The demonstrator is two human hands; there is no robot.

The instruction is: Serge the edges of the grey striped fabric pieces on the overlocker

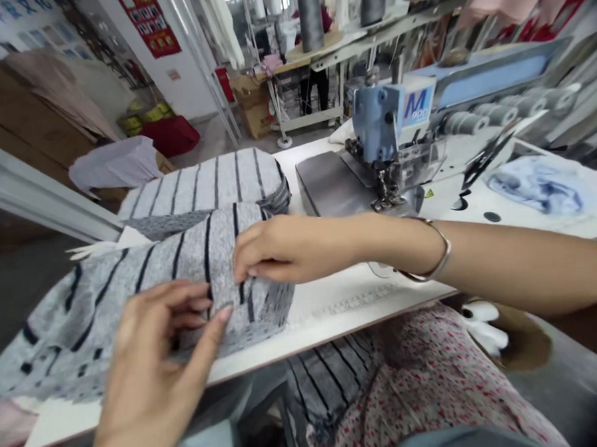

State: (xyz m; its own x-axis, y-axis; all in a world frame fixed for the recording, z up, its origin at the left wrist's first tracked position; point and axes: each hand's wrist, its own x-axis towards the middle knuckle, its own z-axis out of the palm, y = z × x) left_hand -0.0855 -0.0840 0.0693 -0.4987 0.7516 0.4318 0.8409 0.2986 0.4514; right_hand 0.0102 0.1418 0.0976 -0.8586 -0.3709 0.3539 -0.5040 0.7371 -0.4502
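A heap of grey fabric with dark stripes [170, 257] lies on the white table at the left. My left hand [160, 351] rests at its front side, thumb and fingers apart, with nothing visible held between them. My right hand [284, 251] reaches across from the right, its fingers curled down and pressed together on the same fabric; whether they pinch a layer is too small to tell. Behind them sits a second folded stack of striped fabric [201, 182]. More striped fabric [331, 375] hangs below the table edge, over the lap.
A blue sewing machine [378, 122] stands right of the stacks, beyond my right forearm. Black scissors [489, 150] and a blue-white cloth [536, 184] lie farther right. The table's front edge [334, 332] runs below my right wrist.
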